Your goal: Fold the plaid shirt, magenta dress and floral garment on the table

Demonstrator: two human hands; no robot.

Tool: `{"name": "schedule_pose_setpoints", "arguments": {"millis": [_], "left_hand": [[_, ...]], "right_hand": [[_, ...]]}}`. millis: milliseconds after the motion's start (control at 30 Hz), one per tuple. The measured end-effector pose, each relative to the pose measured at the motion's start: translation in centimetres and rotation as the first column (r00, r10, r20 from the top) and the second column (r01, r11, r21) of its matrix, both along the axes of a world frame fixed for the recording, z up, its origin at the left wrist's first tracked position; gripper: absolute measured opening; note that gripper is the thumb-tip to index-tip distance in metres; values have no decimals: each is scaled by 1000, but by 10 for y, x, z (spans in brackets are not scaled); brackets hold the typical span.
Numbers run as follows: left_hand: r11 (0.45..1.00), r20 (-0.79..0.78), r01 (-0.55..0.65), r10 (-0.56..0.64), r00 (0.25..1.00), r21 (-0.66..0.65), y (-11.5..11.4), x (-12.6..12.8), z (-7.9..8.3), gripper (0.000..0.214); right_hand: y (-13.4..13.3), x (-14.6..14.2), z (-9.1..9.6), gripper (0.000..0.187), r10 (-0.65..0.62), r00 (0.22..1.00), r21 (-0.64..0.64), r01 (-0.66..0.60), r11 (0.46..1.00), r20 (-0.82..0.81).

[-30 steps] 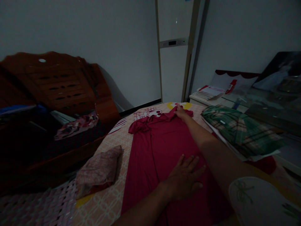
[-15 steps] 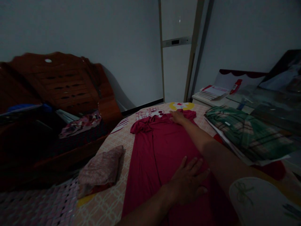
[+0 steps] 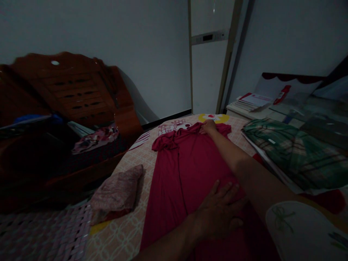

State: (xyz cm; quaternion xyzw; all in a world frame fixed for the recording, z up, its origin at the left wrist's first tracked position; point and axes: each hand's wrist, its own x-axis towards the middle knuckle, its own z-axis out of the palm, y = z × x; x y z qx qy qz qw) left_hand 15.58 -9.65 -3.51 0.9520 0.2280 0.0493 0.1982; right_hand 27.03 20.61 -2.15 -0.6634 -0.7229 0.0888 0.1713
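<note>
Left hand palm-down, fingers spread, on the near half of the garment; grips nothing. Likely pressing, so the cloth doesn't slide when the far end is pulled. Right hand reaches past it to the garment's far edge, fingers bent over the bunched cloth; pinch or mere touch, can't tell. Creases run toward those fingers, so probably some tension there.

Garment lies lengthwise down the middle of the surface, sleeves at the far corners, near end running out of frame under the arms. Laid long-ways probably because that lets both ends be reached at once. Left sleeve is rumpled; a long crease runs down the left part of the body.

Bundle sits left, apart from the garment, presumably set aside for room. Plaid cloth lies right, beyond the right forearm, on something white; likely parked out of the way too.

Farther out: papers and a red bottle on the right, wooden seat on the left.
</note>
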Motion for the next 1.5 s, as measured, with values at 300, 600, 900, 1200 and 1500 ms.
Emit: {"name": "schedule_pose_setpoints", "arguments": {"millis": [300,600,900,1200,1500], "left_hand": [[1000,26,-5,5,1000,28,-1,-2,-6,64],[1000,44,0,0,999,11,2,2,-19,64],[999,36,21,-23,999,32,4,1,-19,65],[998,46,26,-29,999,54,5,2,-22,65],[994,35,30,-34,999,108,9,3,-28,64]], "right_hand": [[-30,-4,19,45,105,975,53,-97,994,-197],[-81,-41,-4,21,94,529,-327,-644,691,-843],[-66,-21,14,33,-4,467,-179,-332,926,-884],[-81,60,7,40,-25,699,-163,-131,978,-714],[-124,112,0,28,-106,489,-214,-169,962,-866]]}}
